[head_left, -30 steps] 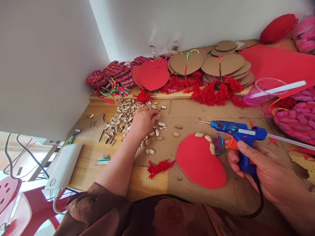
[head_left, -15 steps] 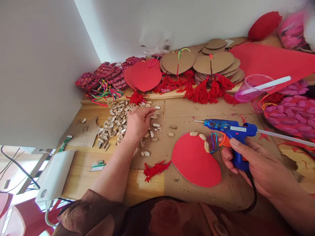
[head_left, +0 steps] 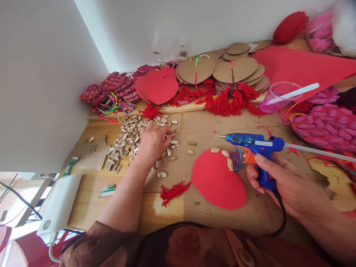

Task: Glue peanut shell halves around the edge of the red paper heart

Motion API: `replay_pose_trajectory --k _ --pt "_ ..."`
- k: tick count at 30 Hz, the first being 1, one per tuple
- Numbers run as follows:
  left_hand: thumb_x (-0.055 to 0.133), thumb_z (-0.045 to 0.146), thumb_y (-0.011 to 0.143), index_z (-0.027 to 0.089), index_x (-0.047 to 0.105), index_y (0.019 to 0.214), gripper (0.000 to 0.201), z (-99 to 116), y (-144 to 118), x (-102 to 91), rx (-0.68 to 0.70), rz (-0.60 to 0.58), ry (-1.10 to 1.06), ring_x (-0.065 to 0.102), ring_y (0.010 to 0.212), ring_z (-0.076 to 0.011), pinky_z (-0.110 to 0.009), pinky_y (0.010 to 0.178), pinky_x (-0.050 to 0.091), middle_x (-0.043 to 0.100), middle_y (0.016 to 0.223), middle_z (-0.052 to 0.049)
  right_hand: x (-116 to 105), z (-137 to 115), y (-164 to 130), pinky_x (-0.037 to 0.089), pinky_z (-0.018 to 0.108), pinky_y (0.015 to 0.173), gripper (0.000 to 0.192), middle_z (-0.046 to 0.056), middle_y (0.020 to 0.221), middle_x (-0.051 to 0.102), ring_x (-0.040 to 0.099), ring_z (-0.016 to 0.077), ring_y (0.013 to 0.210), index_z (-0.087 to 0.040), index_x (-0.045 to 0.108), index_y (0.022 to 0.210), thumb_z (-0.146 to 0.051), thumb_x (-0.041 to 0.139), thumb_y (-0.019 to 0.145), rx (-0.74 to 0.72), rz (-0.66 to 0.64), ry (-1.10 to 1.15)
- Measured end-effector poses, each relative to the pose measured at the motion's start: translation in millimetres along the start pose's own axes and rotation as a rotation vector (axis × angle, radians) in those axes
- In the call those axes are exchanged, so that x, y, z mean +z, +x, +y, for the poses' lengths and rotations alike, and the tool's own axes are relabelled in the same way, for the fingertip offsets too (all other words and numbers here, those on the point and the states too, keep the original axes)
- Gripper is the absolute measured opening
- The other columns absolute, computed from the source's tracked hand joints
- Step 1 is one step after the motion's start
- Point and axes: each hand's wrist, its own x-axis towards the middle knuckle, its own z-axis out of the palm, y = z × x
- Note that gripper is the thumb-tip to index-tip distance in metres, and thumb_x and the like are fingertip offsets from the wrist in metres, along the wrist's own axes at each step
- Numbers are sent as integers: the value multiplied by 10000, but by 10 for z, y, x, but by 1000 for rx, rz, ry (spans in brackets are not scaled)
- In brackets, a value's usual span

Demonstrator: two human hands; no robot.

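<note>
Stacked cardboard discs (head_left: 236, 70) and red tassels (head_left: 222, 102) along the wall — pink cup (head_left: 275, 98) just beside.

The glue gun (head_left: 254, 146) is glossy blue plastic with a metal nozzle and a translucent glue stick (head_left: 319, 152) at its back. The red disc (head_left: 218, 180) looks like matt, smooth felt or foam. The peanut shells (head_left: 129, 137) are dry, rough and ridged. The tabletop (head_left: 167, 207) is pale wood, partly covered by matt brown cardboard (head_left: 200, 129). The tassel (head_left: 172, 193) is fuzzy red yarn.

The white label on the glue gun (head_left: 254, 144) is too small to read.
</note>
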Motion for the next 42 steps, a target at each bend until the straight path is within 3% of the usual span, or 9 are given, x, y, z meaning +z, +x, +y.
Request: replay_pose_trajectory --k 4,8,12,17,22,29,34,42 --pt "700 177 841 223 780 943 137 94 -30 -37 50 52 -196 706 960 -252 -409 943 490 799 935 -40 4 2 6 429 182 394 356 -29 641 634 562 114 502 -231 600 824 -530 792 828 -6 -21 28" --pt "736 219 844 228 779 968 131 310 -72 -20 72 -20 -427 731 905 -201 -320 866 539 799 939 -20 -3 23 10 434 174 402 351 -31 658 646 569 105 505 -227 592 831 -523 780 845 -10 -28 46" --pt "731 176 829 225 778 909 105 617 -121 45 99 -127 -436 741 865 -187 -307 862 550 803 911 -5 -12 36 20 431 172 399 347 -40 661 642 571 105 502 -236 578 863 -522 774 853 -25 -51 60" --pt "707 144 803 227 776 892 140 856 -146 134 29 -191 -392 745 816 -200 -324 791 558 796 858 -3 -4 20 17 430 167 402 354 -40 662 634 559 101 508 -230 574 878 -528 764 862 -34 -77 61" --pt "709 163 809 225 773 885 116 920 -145 152 -43 -226 -372 746 865 -224 -348 794 558 798 891 -20 10 7 6 427 172 408 337 -38 660 631 554 103 510 -228 570 847 -510 752 876 -45 -90 65" --pt "716 198 836 232 767 914 99 935 -176 130 -14 -250 -376 740 885 -237 -371 818 554 796 909 -31 30 -19 -14 412 180 402 316 -38 649 629 546 108 503 -232 592 843 -501 755 872 -34 -61 58" --pt "746 217 842 240 772 976 139 929 -179 106 12 -275 -352 728 944 -250 -402 892 544 798 973 -33 27 1 -1 455 179 422 261 -32 687 660 603 111 533 -228 607 889 -464 711 928 -60 -114 58" --pt "706 244 888 238 780 920 81 956 -175 88 -13 -281 -384 741 897 -242 -376 822 544 805 924 -21 41 22 1 552 207 489 242 -3 759 698 694 135 611 -210 628 945 -445 681 959 -102 -124 6"
